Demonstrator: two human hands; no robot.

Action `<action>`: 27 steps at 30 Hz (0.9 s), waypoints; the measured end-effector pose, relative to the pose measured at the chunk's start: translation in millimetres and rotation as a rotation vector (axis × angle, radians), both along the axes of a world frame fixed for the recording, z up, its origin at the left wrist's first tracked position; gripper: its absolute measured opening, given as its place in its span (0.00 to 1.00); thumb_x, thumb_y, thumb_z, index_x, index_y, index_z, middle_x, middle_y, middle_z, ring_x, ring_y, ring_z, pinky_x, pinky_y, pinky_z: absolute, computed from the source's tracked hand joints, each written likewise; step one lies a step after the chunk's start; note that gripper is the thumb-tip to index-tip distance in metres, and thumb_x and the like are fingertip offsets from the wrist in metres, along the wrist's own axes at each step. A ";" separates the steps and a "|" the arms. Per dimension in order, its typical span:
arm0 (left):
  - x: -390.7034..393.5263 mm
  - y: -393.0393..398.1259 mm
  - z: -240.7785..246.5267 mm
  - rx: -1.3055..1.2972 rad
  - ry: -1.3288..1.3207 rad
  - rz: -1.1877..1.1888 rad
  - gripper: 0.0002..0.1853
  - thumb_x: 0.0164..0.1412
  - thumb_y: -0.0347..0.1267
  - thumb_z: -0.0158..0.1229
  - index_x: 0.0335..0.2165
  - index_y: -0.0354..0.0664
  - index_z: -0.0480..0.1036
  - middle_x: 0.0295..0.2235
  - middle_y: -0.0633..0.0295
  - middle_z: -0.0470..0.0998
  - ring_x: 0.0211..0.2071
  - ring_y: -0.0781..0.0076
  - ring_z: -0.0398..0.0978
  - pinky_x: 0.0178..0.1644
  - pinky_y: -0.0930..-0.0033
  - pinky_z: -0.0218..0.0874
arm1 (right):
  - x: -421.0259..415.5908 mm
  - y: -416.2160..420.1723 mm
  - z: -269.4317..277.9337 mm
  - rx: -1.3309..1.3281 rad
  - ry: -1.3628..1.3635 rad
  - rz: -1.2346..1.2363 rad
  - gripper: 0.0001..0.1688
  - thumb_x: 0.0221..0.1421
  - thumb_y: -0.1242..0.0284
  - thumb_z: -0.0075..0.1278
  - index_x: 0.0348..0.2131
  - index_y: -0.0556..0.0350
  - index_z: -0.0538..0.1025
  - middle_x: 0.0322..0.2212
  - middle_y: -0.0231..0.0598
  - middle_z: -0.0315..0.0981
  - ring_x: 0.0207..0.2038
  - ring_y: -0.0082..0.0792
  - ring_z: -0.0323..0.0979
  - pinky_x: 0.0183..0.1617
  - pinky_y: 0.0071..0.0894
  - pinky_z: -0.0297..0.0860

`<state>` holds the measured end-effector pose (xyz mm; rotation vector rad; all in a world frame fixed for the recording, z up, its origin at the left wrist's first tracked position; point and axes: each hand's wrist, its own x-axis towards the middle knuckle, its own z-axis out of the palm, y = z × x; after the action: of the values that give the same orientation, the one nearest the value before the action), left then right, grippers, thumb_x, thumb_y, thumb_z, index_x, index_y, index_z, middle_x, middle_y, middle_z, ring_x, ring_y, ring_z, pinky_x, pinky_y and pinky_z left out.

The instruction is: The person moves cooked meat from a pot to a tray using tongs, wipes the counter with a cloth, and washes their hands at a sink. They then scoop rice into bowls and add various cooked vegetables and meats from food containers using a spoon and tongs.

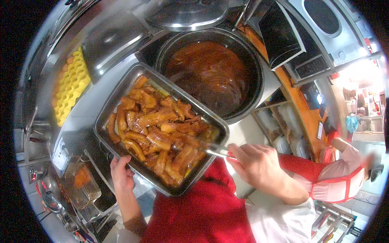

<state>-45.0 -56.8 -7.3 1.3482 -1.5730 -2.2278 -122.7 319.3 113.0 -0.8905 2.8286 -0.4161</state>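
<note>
A rectangular metal tray [104, 112] full of glossy brown braised meat strips [158, 121] is tilted in front of my red apron. My left hand [122, 173] grips its near left edge, thumb on the rim. My right hand [255, 165] is closed around the handle of a metal utensil [222, 151], whose far end lies blurred among the meat at the tray's right; whether it is tongs or a spoon I cannot tell. Just beyond the tray stands a large round dark pot [209, 76] of reddish-brown sauce, partly covered by the tray's far edge.
A domed metal lid [187, 13] is behind the pot. Yellow egg trays [71, 88] with some eggs stand at the left, near another metal lid [112, 45]. A fryer basket [86, 185] is at the lower left. At the right, a co-worker [331, 179] stands by a wooden counter [296, 106].
</note>
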 end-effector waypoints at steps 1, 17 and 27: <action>-0.8 3.3 -1.1 -0.024 -0.014 0.046 0.14 0.52 0.23 0.57 0.40 0.44 0.71 0.30 0.69 0.77 0.20 0.84 0.70 0.14 0.84 0.52 | -2.1 1.0 2.7 -0.025 -0.041 -0.004 0.12 0.59 0.64 0.54 0.39 0.51 0.75 0.19 0.37 0.68 0.21 0.40 0.73 0.24 0.38 0.69; -4.1 1.4 -2.0 -0.020 0.022 0.046 0.16 0.51 0.21 0.55 0.41 0.37 0.73 0.33 0.62 0.79 0.29 0.71 0.78 0.31 0.73 0.72 | -227.8 43.4 -94.5 0.595 -0.013 -0.319 0.11 0.52 0.68 0.55 0.30 0.57 0.82 0.30 0.49 0.81 0.35 0.49 0.81 0.41 0.45 0.77; 21.7 -2.0 -9.4 -0.131 -0.085 0.034 0.18 0.49 0.21 0.56 0.42 0.36 0.73 0.36 0.61 0.80 0.35 0.68 0.79 0.41 0.69 0.73 | -321.5 11.9 -156.9 0.353 0.006 -0.273 0.21 0.54 0.57 0.55 0.32 0.59 0.81 0.31 0.55 0.80 0.39 0.54 0.79 0.44 0.50 0.75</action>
<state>-23.3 -58.8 -16.7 1.4388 -1.6781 -2.0338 -444.2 331.2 -43.9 -0.4403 2.9033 0.0616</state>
